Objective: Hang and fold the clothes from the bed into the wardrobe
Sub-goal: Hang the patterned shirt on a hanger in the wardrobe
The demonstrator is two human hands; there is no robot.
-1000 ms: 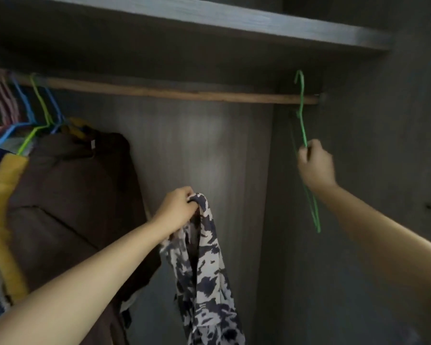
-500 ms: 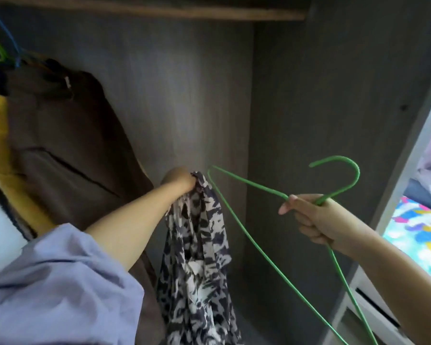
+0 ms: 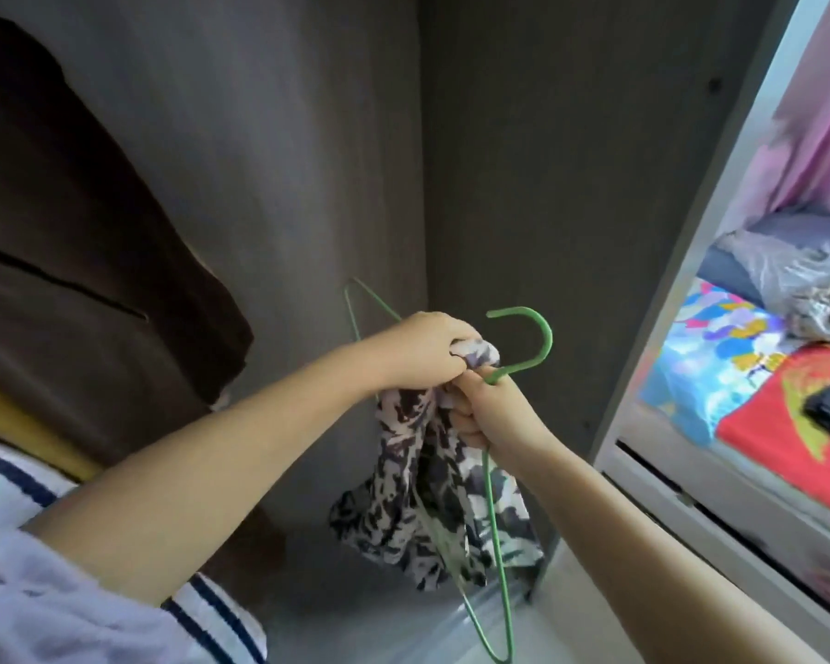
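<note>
Standing at the open wardrobe (image 3: pixel 571 160), the person has both hands together at chest height, and the placing makes sense: a garment has to be fed onto its hanger before either goes up on the rail.

Far left, a brown garment (image 3: pixel 68 208) hangs inside the wardrobe with a yellow one (image 3: pixel 15 414) beside it, so the free space is on the right of the cupboard, where the hands are working.

At centre, the left hand (image 3: pixel 418 352) has its fingers curled tight round the bunched top of a black-and-white patterned garment (image 3: pixel 432 496), holding it high so the rest drops freely toward the wardrobe floor. Just right of it, touching, the right hand (image 3: pixel 489 409) grips the neck of a green wire hanger (image 3: pixel 528 337) below its hook, fingers closed round the wire. The hook points up and the hanger's arms run down and behind the cloth, one tip showing at the far left of the left hand. I judge the hanger is being threaded into the garment, which is not yet seated on it.

To the right, past the wardrobe's edge, the bed (image 3: pixel 739 376) carries a bright printed cover with more clothes (image 3: pixel 796 275) heaped at its far end, so more of the task remains.

No brand, label or writing is readable anywhere.
</note>
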